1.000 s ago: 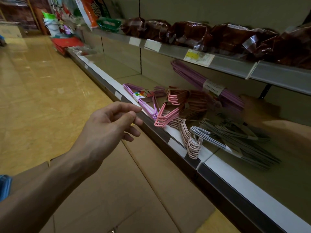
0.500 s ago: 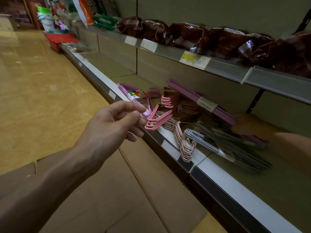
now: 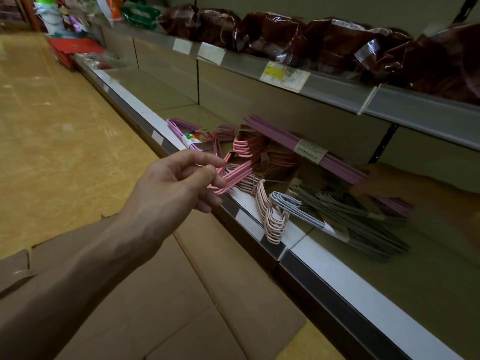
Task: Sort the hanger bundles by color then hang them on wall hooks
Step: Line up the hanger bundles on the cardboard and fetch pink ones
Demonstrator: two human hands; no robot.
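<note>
Hanger bundles (image 3: pixel 285 193) mixed on shelf (image 3: pixel 337 279) | my left hand (image 3: pixel 176 183) reaches, empty, toward pink bundle (image 3: pixel 233 175) at 12 | right hand (image 3: pixel 374 180) grips purple bundle (image 3: pixel 327 157) at 2, to sort.

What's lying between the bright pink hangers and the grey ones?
In the head view, a pale pink hanger bundle lies between the bright pink hangers and grey hangers.

Hanger bundles on the shelf — purple (image 3: pixel 330 162), bright pink (image 3: pixel 233 178), pale pink (image 3: pixel 272 222), grey (image 3: pixel 363 216), light blue (image 3: pixel 293 207) — beneath dark red wrapped packages (image 3: pixel 324 40).
</note>
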